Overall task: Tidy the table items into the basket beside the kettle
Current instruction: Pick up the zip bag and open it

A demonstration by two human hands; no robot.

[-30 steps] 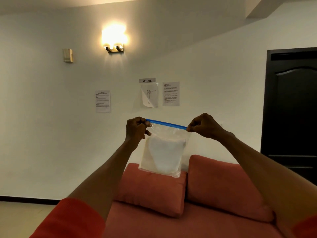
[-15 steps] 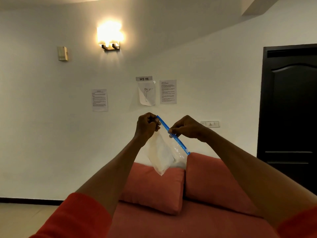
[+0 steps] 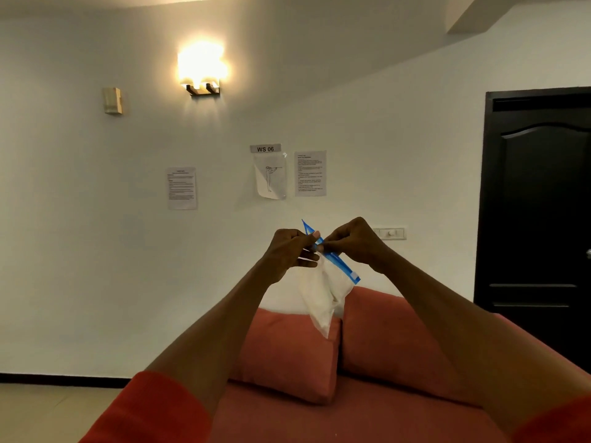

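Both hands were raised in front of the person, close together, each pinching the blue zip strip (image 3: 332, 255) of a clear zip bag (image 3: 321, 294). The left hand (image 3: 289, 252) held the strip near its upper end, fingers curled around it; the right hand (image 3: 355, 243) pinched it just beside the left, thumb and fingertips closed on the seal. Neither hand was free.

The relation that mattered was the tilt of the strip. Its long axis ran from about eleven o'clock, where a short blue tip poked up above the left hand, down to about five o'clock, where the far end hung loose below the right wrist. The bag's body, with something pale and white inside, drooped toward six o'clock from the hands, over the seam between two cushions (image 3: 287, 353) of the orange sofa (image 3: 351, 417). The right hand sat nearer the unheld length of the strip — so any run along the seal would seem to fall to it, travelling toward five o'clock while the left anchored the top.

No table, basket or kettle showed in this view, only a white wall, a lit wall lamp (image 3: 202, 71), taped papers and a dark door (image 3: 540, 199) at three o'clock — the bag remained far from put away.
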